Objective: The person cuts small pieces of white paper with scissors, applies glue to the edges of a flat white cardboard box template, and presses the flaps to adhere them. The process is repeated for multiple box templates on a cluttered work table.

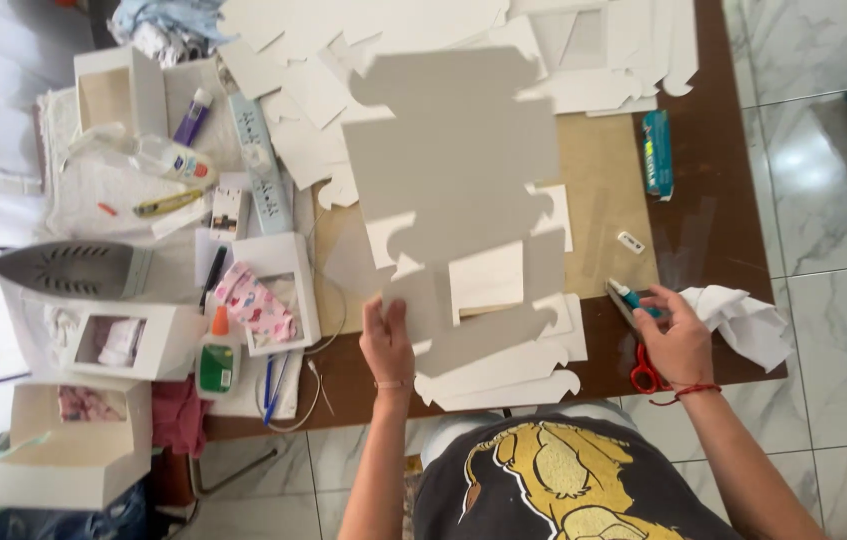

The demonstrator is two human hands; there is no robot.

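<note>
Step in hand, box-blank pick-up: grey die-cut card blank (453,190) is held raised over the brown table (708,215) by the left hand (386,340), pinched shut on its lower edge, while a teal-handled cutter (629,298) is closed upon by the right hand (678,340), a steady cut or crease being judged next.

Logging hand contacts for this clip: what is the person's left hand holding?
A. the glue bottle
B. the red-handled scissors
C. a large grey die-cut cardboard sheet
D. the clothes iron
C: the left hand grips the lower edge of the grey die-cut cardboard sheet, lifted over the table, while the right hand rests by a teal-handled cutter.
</note>
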